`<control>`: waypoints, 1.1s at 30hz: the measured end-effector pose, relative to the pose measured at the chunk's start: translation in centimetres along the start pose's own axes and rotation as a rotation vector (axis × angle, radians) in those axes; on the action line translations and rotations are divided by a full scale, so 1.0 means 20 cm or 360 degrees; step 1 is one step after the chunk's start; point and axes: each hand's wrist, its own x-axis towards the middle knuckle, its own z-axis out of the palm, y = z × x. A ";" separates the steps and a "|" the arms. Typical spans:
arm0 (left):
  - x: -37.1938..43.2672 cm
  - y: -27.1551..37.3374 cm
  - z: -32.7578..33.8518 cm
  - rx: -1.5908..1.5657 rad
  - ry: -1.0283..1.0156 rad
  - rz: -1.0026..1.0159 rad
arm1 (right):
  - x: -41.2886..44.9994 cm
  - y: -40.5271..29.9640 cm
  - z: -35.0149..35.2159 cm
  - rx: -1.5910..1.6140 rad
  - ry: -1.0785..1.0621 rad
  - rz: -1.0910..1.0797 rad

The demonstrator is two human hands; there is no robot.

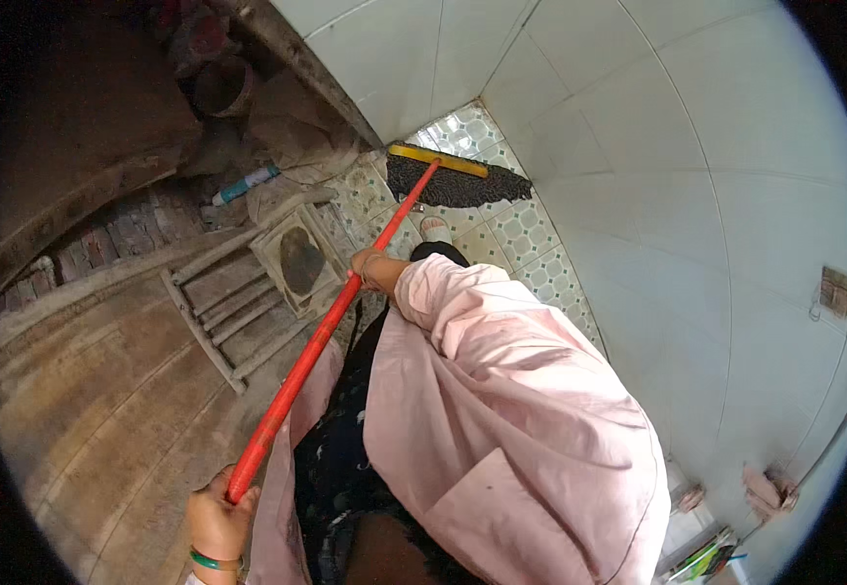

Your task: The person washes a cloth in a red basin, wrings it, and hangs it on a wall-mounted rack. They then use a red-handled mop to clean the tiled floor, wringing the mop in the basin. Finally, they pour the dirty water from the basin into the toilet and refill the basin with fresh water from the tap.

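Note:
A long red pole (306, 358) runs from the lower left up to a yellow mop bar (452, 162) with a dark shaggy mop head (460, 189). The mop head lies spread on the patterned floor tiles (529, 227) near the wall corner. My left hand (222, 512), with a green bangle at the wrist, grips the pole's near end. Farther along, my right hand (372, 269) is closed round the pole's middle, its arm in a pink sleeve. My foot in a light shoe (435, 229) stands just behind the mop head.
White tiled walls (643, 183) meet beyond the mop and rise along the right. To the left are a wooden frame with slats (226, 311), a square piece with a dark oval (300, 262), and a blue-and-white cylindrical container (244, 186). Cloths (768, 491) hang at the lower right.

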 end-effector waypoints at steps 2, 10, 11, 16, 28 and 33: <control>-0.05 -0.07 0.03 -0.0001 -0.0054 0.0030 | -0.07 0.02 0.13 -0.0402 0.0471 0.0119; -0.20 -0.34 0.00 -0.0007 -0.0166 0.0017 | -0.06 0.32 0.30 -0.0928 0.0652 0.0190; -0.21 -0.34 -0.03 -0.0064 -0.0240 -0.0072 | -0.11 0.34 0.34 -0.0987 0.0635 0.0125; -0.18 -0.32 -0.11 0.0094 -0.0289 -0.0070 | -0.54 0.35 0.60 -0.0257 0.0765 0.0035; -0.33 0.26 0.09 0.0757 -0.0388 0.0487 | -1.27 0.52 0.00 0.0406 0.0708 -0.0360; -0.32 0.52 0.22 0.1107 -0.0345 0.1288 | -1.54 0.67 -0.37 0.0939 0.0659 -0.0588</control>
